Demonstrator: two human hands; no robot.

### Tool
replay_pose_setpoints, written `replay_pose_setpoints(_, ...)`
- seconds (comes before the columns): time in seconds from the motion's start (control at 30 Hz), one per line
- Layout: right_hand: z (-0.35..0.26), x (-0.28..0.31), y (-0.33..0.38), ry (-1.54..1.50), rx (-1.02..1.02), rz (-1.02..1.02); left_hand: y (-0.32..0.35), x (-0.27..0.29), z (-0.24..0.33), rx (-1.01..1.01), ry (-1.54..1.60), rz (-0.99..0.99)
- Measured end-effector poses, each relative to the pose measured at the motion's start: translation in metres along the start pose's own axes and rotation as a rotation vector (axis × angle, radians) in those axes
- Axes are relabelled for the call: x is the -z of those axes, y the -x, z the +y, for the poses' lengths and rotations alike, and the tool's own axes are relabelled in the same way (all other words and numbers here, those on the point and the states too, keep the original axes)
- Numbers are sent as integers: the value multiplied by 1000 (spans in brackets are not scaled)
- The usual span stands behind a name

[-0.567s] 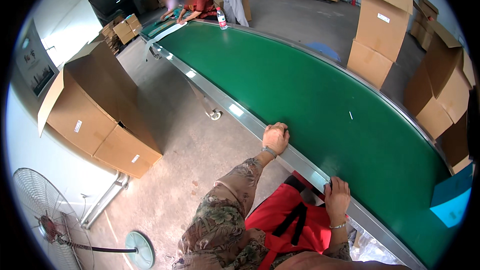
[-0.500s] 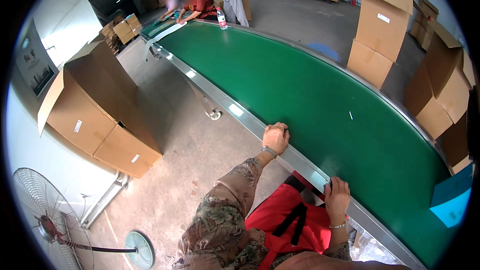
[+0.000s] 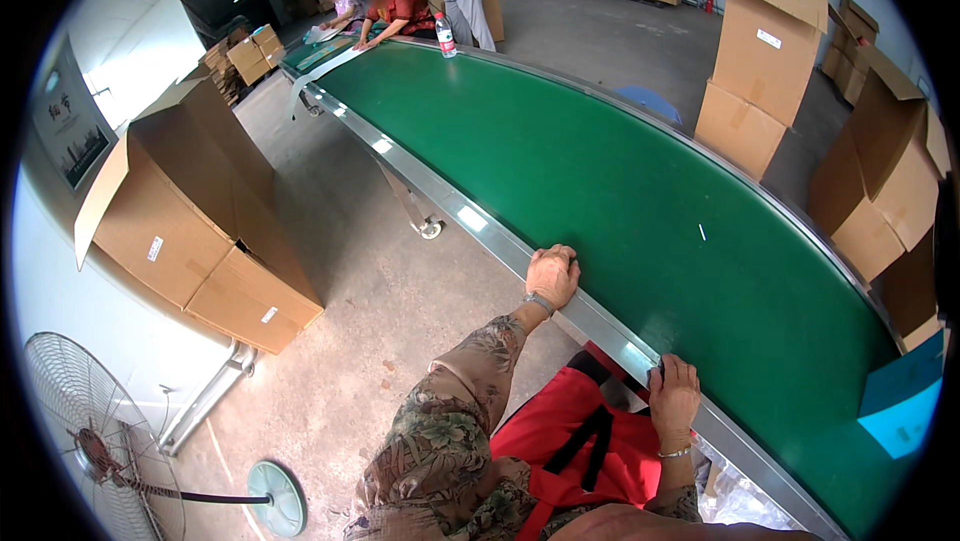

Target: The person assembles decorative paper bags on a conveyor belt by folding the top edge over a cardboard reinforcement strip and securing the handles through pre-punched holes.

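Observation:
Both my hands rest on the metal edge rail [image 3: 610, 336] of a long conveyor with a green belt [image 3: 600, 191]. My left hand [image 3: 552, 274] has its fingers curled over the rail, and a watch or bracelet circles that wrist. Closer to me and further right, my right hand [image 3: 676, 391] bends its fingers over the same rail. A small dark spot shows beside its fingers, too small to name. A thin white strip [image 3: 702, 232] lies on the belt. Below the rail hangs a red apron [image 3: 600, 431] with black straps.
Blue boxes [image 3: 903, 396] stand at the belt's right end. A bottle [image 3: 445, 36] stands at the far edge, near co-workers [image 3: 400, 6] and a pale strip of material [image 3: 335, 65]. Large cartons [image 3: 200, 231] and a fan [image 3: 95, 451] are left; more cartons [image 3: 765, 51] stand right.
My hands keep their places on the rail. At the far end, the co-workers' arms and heads have shifted slightly, and a pale piece shows by the farthest one.

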State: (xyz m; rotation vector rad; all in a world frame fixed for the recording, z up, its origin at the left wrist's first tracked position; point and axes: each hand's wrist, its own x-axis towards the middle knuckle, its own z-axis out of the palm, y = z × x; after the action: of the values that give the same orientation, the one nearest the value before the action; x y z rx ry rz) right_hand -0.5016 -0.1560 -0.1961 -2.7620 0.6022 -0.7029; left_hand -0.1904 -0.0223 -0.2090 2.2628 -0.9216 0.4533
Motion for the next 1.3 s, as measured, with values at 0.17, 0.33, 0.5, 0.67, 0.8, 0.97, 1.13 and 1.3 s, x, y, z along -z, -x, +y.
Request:
replay_pose_setpoints(0.17, 0, 0, 1, 12, -5, -2, 0, 0, 0, 27, -11, -24)
replay_pose_setpoints(0.33, 0, 0, 1, 12, -8, -4, 0, 0, 0, 8, -1, -2)
replay_pose_setpoints(0.5, 0, 0, 1, 7, 12, 8, 1, -3, -2, 0, 1, 21)
replay_pose_setpoints(0.67, 0, -2, 1, -13, 27, 42, 0, -4, -3, -21, -46, 25)
replay_pose_setpoints(0.8, -1, -2, 2, -54, 22, 44, 1, -1, -2, -20, -86, 52)
replay_pose_setpoints(0.97, -2, 0, 4, -34, 62, 18, 1, 1, 0, -10, -52, 32)
replay_pose_setpoints(1.13, -1, -1, 6, -27, 81, -22, 2, 4, 2, 12, -21, 20)
replay_pose_setpoints(1.3, 0, -5, 5, 26, 108, -2, 1, 11, 7, 39, -9, 12)
